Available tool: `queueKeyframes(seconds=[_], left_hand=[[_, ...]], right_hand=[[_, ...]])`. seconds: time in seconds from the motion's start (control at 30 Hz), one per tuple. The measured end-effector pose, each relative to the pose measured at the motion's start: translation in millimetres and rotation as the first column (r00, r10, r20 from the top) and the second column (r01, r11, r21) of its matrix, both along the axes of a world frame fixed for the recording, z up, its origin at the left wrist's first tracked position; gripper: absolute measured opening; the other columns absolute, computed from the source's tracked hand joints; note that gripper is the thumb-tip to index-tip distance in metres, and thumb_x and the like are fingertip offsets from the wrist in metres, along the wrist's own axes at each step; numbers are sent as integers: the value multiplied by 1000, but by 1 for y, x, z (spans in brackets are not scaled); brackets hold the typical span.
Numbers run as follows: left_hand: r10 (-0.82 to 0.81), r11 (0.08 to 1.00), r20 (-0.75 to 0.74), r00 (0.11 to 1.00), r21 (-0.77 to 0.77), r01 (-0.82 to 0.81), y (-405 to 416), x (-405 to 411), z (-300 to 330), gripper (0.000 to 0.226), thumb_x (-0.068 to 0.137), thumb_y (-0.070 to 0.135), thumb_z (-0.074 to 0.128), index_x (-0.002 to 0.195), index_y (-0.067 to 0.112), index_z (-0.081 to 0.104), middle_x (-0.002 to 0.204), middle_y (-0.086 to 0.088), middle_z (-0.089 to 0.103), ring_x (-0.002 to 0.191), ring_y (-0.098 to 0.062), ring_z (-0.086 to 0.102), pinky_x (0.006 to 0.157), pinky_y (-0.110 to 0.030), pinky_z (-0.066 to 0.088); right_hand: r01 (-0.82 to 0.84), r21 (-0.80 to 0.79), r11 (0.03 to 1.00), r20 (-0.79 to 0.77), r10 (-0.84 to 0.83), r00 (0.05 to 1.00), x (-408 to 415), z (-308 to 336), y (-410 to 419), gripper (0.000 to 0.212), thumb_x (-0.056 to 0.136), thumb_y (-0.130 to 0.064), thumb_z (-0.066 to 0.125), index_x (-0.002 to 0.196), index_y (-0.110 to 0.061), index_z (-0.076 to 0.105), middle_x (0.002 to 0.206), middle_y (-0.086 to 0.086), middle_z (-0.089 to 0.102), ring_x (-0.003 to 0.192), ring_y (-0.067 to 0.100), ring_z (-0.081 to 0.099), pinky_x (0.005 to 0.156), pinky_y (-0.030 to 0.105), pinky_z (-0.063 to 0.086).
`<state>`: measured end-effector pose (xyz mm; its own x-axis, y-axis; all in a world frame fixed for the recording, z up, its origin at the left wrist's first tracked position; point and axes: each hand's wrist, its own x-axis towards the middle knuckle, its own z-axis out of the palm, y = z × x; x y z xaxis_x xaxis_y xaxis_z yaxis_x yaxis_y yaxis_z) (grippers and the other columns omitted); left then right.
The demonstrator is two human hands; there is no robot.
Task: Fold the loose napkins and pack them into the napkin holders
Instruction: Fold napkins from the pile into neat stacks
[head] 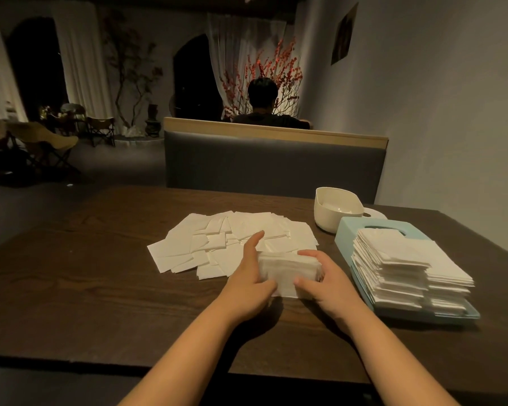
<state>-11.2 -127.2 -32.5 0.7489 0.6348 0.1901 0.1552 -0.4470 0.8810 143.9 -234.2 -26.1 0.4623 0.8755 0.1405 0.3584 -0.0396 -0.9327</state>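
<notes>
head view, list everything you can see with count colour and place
loose napkins: many, white, spread in a heap at mid table
gathered napkin stack: one, white, on the table between both hands
blue napkin holder: one, light blue, lying flat at right of the table
piled napkins: one tall stack, white, on the blue holder
white napkin holder: one, cream white, open, behind the blue one
table: one, dark brown wood
booth bench: one, grey with wood trim, beyond the table
seated person: one, dark top, behind the bench
left hand: grips the stack's left side
right hand: grips its right side
</notes>
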Motion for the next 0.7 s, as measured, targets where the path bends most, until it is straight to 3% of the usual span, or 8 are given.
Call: queueKeyframes(seconds=[0.07,0.1,0.17,0.3,0.4,0.47,0.6,0.7], left_hand=[[30,1000,23,999,-10,-30,1,-4,-1,81,96,19,64,149,45,8,127,8,49,105,-8,58,86,-16,49],[44,999,37,998,-31,-43,3,-5,-1,79,94,22,67,149,43,14,121,7,54,101,-8,60,83,-16,51],[77,993,54,996,-96,-72,6,-9,-1,77,83,32,75,143,46,29,116,-3,62,102,-17,64,89,-31,56],[-56,938,70,996,-338,76,11,-18,11,65,71,43,81,129,38,52,121,-7,61,107,-24,65,100,-44,54],[-206,693,163,965,-672,261,20,-26,24,71,70,68,70,117,15,70,107,-15,63,100,-27,62,92,-39,52],[-265,493,219,939,-806,327,29,-25,29,84,62,74,74,117,11,75,118,-17,68,112,-30,65,89,-38,55],[-305,214,337,891,-887,408,38,-9,33,92,46,46,98,123,5,69,120,-30,64,107,-50,64,88,-60,53],[-323,168,352,879,-892,419,49,0,38,95,47,34,101,128,3,62,118,-31,64,101,-51,66,84,-62,54]], right_hand=[[36,34,999,-9,-35,999,1,0,-1,43,88,-5,70,119,-31,56,114,-9,62,100,7,62,68,15,54],[44,49,998,-34,-42,999,2,0,-1,40,87,-5,71,117,-29,59,113,-6,66,103,11,64,75,21,57],[50,87,995,-175,-35,984,3,0,-2,39,85,-3,72,116,-23,61,111,2,72,103,19,69,85,37,59],[-7,93,996,-326,37,945,4,12,-4,41,82,-7,75,119,-18,61,110,3,73,97,20,72,79,36,59],[-125,60,990,-265,137,955,4,28,-2,43,81,-9,75,119,-24,60,109,-4,73,100,15,71,83,33,59],[-204,20,979,-221,203,954,1,40,3,46,81,-11,77,120,-28,60,107,-10,72,103,12,70,87,35,59],[-279,-26,960,-159,272,949,-2,59,25,43,85,-11,75,119,-31,58,96,-14,73,101,11,71,80,34,60],[-232,-43,972,-103,226,969,2,62,41,42,86,-11,74,117,-34,57,92,-18,72,95,5,71,75,32,61]])
